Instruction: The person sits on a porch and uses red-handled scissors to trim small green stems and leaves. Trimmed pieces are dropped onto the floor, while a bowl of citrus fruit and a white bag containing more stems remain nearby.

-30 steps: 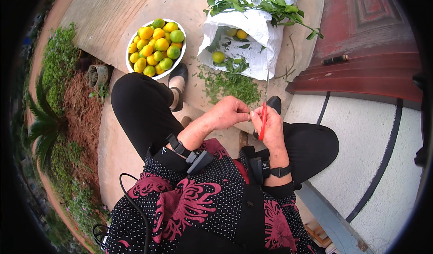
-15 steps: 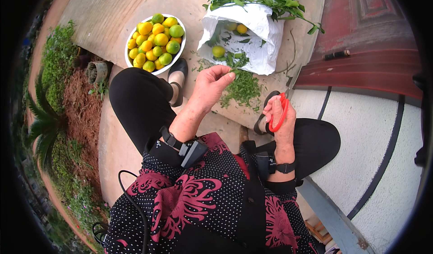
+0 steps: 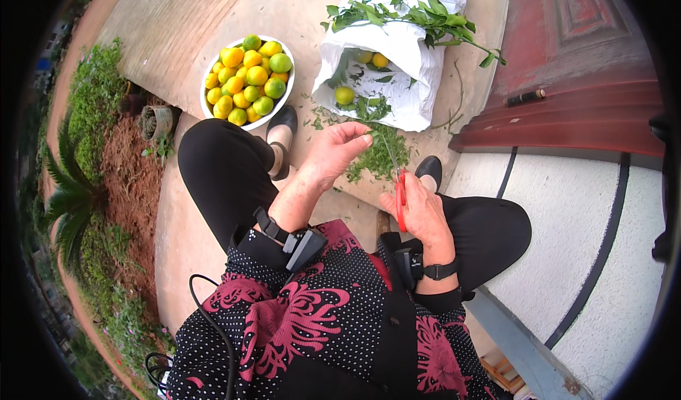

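Observation:
My left hand [image 3: 333, 151] is in the middle, thumb and forefinger pinched on what looks like a small green leaf, mostly hidden by the fingertips. My right hand [image 3: 425, 212] grips red-handled scissors [image 3: 401, 205], whose thin blades point up towards the left fingertips. Below and beyond both hands, a heap of shredded green leaves [image 3: 379, 162] lies on the ground. A white sack [image 3: 415, 98] lies with its mouth towards me, holding a few yellow-green citrus fruits [image 3: 345, 95] and loose leaves. Across its top rests a leafy branch [image 3: 433, 18].
A white basin [image 3: 203, 91] heaped with yellow and green citrus fruits stands at the far left, beside my shoe. A red door [image 3: 567, 52] is at the right, above a white step with dark stripes. A plant pot [image 3: 157, 122] and reddish soil are at left.
My right hand has moved left and turned, swinging the scissors so their blades point at the left fingertips. My left hand stays pinched in nearly the same place.

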### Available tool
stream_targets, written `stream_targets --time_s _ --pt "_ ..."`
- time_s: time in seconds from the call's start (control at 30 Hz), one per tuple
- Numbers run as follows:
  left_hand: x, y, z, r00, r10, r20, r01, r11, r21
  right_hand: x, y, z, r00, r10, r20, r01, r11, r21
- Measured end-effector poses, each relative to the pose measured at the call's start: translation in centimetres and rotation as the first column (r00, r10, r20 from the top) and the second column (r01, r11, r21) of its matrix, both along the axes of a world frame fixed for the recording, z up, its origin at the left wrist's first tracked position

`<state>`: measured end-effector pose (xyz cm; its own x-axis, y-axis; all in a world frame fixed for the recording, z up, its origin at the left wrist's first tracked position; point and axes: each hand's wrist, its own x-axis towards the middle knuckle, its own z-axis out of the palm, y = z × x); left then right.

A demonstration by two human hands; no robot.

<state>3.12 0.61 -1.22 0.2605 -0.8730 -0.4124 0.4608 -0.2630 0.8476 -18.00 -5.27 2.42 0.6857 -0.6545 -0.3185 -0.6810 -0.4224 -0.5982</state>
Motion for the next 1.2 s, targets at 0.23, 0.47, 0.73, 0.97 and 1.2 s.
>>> stream_targets --time_s 0.23,0.47,0.73,0.97,1.2 --pt "-0.1 0.1 -0.1 0.988 -0.153 0.000 0.153 0.988 0.013 0.2 0.1 0.3 0.999 0.027 0.025 -0.029 0.997 0.072" --pt "-0.2 0.2 0.0 0.983 -0.183 -0.003 0.183 0.983 -0.010 0.5 0.1 0.5 0.999 0.025 0.033 -0.028 0.995 0.098" --pt "-0.1 0.2 0.1 0.983 -0.182 -0.027 0.181 0.983 -0.024 0.6 0.1 1.2 0.999 -0.016 0.039 0.011 0.994 0.113" --pt "-0.2 0.2 0.2 0.987 -0.160 -0.008 0.160 0.987 -0.006 0.4 0.1 0.6 0.992 -0.129 0.005 0.124 0.965 0.230" --pt "0.0 0.2 0.1 0.991 -0.103 -0.082 0.098 0.993 -0.065 -0.1 0.4 0.4 0.990 -0.037 0.135 -0.001 0.964 0.266"
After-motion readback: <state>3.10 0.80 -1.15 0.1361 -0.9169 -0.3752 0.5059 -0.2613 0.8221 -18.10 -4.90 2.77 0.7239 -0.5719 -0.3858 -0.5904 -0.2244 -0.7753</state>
